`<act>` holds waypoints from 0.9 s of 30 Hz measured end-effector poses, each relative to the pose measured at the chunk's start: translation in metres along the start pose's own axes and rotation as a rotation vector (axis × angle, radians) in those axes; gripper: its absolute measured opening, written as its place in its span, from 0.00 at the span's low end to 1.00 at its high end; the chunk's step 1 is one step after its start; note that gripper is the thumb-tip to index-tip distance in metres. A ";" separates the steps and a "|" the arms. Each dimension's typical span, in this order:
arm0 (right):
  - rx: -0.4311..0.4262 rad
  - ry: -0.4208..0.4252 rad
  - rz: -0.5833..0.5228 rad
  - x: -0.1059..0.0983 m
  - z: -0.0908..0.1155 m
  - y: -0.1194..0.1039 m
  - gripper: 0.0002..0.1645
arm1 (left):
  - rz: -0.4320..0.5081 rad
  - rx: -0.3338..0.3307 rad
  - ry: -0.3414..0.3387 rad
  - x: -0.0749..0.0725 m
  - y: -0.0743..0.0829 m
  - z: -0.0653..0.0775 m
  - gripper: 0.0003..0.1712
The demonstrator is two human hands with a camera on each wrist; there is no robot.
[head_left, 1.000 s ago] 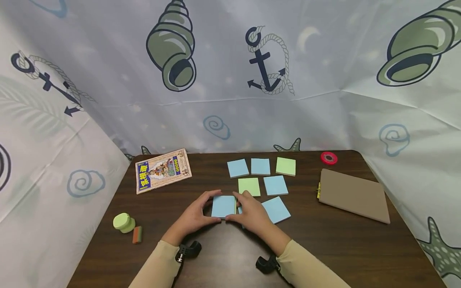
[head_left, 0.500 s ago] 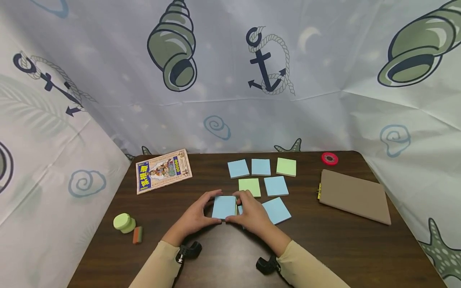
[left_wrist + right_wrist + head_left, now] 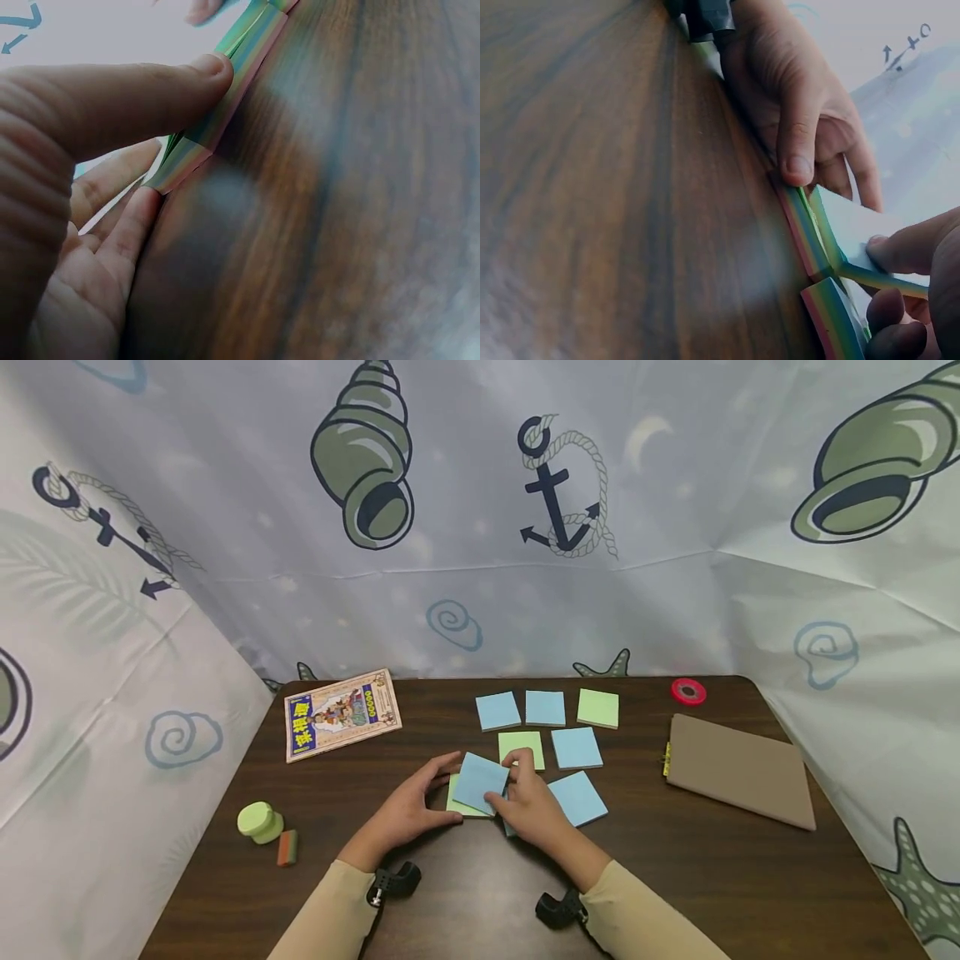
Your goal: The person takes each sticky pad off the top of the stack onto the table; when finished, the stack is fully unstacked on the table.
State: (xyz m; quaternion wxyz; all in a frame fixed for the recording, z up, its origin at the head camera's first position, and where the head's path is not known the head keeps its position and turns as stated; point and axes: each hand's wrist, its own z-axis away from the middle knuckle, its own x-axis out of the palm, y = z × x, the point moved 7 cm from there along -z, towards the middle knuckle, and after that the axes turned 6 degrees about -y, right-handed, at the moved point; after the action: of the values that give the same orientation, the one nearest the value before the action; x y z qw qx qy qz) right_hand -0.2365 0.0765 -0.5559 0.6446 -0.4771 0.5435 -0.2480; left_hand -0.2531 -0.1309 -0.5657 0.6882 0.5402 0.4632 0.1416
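Note:
In the head view my left hand grips a green-topped sticky note pad on the table, thumb at the near edge and fingers at the left and far side. My right hand pinches a blue-topped sticky note pad between thumb and fingers, tilted and turned over the green one. Striped coloured edges show on the held pad and on the pad below in the right wrist view. Another pad lies beside them, mostly hidden under my right hand in the head view.
Several blue and green sticky note pads lie behind and right of my hands. A booklet is at back left, a green round container and small eraser-like block at left. A brown notebook and red disc are at right.
The blue pad, which lay squared over the green one between both hands, is now lifted and turned in my right hand, uncovering the green top. My left hand stays in place.

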 end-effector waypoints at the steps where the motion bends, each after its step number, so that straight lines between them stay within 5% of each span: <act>1: -0.007 0.005 -0.030 -0.001 0.001 0.001 0.32 | 0.003 -0.004 -0.003 0.000 0.000 0.000 0.61; 5: -0.097 0.087 -0.175 -0.006 0.005 -0.002 0.29 | 0.010 -0.014 -0.005 0.001 -0.001 0.000 0.60; 10: -0.252 0.295 -0.262 -0.019 0.018 -0.007 0.26 | -0.006 -0.018 -0.005 0.002 -0.003 0.001 0.57; 17: -0.430 0.529 -0.155 -0.042 0.034 -0.016 0.24 | -0.045 -0.073 0.002 0.002 -0.007 0.001 0.53; 27: -0.453 0.643 0.022 -0.073 0.051 -0.006 0.17 | -0.018 -0.051 0.000 0.000 -0.002 0.002 0.53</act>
State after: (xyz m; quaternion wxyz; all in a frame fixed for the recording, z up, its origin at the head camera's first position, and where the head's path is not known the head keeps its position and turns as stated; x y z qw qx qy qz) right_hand -0.2086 0.1521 -0.5189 0.3223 -0.4992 0.7639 -0.2517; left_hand -0.2517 -0.1331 -0.5677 0.7029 0.5182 0.4645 0.1470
